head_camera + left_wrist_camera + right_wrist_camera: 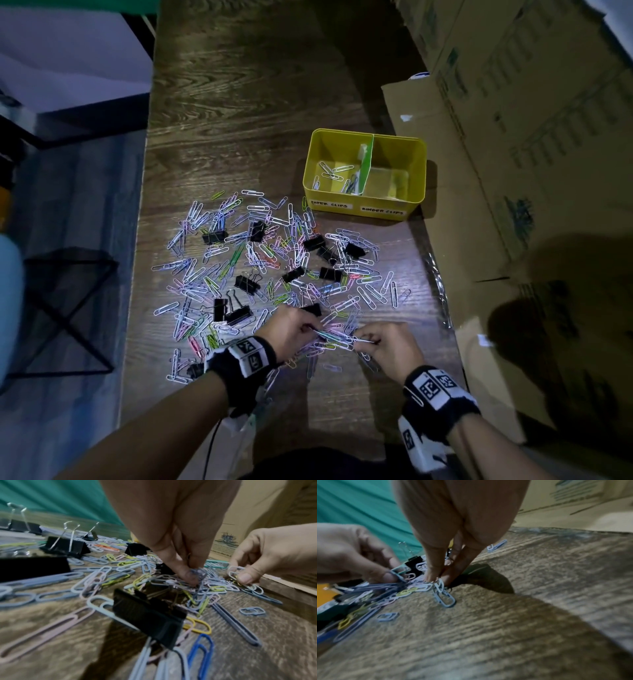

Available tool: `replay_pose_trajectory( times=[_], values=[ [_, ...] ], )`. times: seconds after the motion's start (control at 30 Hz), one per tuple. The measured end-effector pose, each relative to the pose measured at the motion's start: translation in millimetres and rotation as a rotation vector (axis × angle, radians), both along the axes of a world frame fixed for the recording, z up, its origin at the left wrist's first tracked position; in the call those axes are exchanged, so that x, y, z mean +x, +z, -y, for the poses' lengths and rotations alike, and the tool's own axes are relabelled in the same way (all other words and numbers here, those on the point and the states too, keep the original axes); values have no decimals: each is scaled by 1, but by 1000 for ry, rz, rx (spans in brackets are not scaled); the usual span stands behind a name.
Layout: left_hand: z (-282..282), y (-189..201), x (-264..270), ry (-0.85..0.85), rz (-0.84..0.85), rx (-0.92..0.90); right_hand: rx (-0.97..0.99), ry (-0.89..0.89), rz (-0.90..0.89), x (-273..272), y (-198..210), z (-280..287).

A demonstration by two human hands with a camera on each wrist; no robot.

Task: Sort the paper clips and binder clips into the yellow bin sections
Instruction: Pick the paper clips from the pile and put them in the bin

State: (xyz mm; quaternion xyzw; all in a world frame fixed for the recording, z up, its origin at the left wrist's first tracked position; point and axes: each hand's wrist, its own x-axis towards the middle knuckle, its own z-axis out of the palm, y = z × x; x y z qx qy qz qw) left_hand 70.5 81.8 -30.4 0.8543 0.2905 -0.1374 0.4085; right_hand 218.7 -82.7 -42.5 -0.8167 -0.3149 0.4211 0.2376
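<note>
A spread of coloured paper clips (274,260) mixed with black binder clips (214,236) covers the dark wooden table. At the back right stands the yellow bin (308,161), split by a green divider (366,161). Its left section, labelled paper clips, holds several paper clips (334,171); the right section, labelled binder clips, looks bare. At the near edge of the pile, my left hand (310,329) pinches a bluish paper clip (197,573). Close beside it, my right hand (359,339) pinches pale paper clips (439,584). A black binder clip (150,615) lies just under my left wrist.
Tall cardboard boxes (513,137) line the table's right side, close to the bin. A black wire frame (61,308) stands on the floor past the table's left edge. Bare wood (239,102) stretches beyond the pile towards the far end.
</note>
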Motion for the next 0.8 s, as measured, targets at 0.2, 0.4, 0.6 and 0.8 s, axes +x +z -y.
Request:
replay_pose_trajectory(
  times=[0.2, 0.4, 0.6, 0.8],
  values=[
    [-22, 27, 1, 360, 41, -464, 207, -306, -264, 11, 19, -4],
    [-79, 96, 54, 496, 341, -597, 478, -543, -439, 33, 84, -32],
    [-140, 109, 149, 613, 470, -346, 623, -485, -285, 73, 143, -82],
    [-153, 76, 185, 242, 125, 117, 659, -474, -156, 119, 148, -166]
  ],
)
